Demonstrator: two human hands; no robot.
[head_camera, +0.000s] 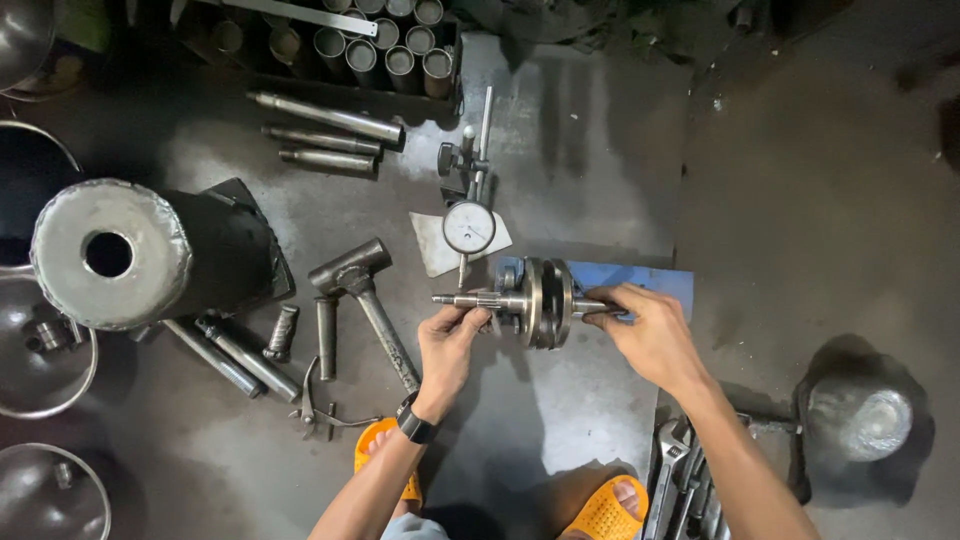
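Orange sandals (608, 512) show at the bottom edge, beside a heap of wrenches (685, 480). Above them, the left hand (447, 345) pinches one shaft end of a crankshaft (535, 302) and the right hand (650, 330) pinches the other, holding it level over a blue block (650, 275) on the metal floor plate (590, 180). A dial gauge (468, 228) stands just behind, its tip close to the shaft. Jolting the shaft could likely knock the gauge; a loose fingertip hold could let the heavy part drop.
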